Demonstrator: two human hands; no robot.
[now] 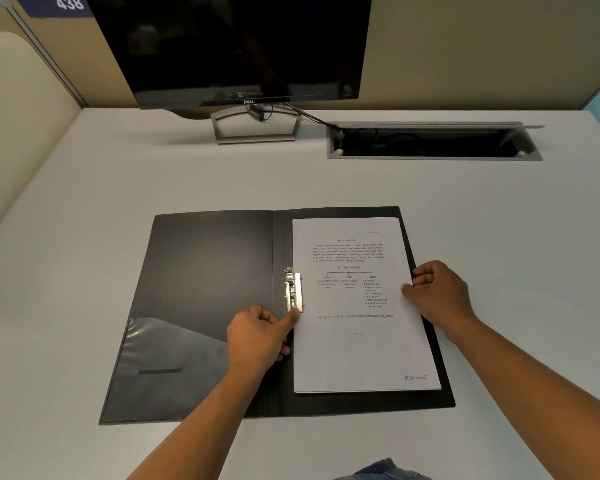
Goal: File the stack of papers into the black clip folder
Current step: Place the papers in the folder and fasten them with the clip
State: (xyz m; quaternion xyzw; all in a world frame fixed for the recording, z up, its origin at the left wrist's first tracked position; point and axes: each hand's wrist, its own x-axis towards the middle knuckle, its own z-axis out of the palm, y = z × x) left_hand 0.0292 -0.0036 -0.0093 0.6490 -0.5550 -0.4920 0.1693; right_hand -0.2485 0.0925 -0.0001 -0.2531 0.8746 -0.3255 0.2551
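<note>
Desk (326, 181) holds folder (208, 271) (open); left hand (257, 336) pinches clip (293, 289), right hand (437, 292) grips papers (357, 355)

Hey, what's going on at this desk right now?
A person is filing papers. A black clip folder lies open on the desk, with the stack of papers on its right half. The left hand is at the metal clip by the spine, thumb at the clip's lower end, while the right hand steadies the stack's right edge. The clip's lever looks raised, so the papers seem not yet clamped. A dark monitor stands behind.
</note>
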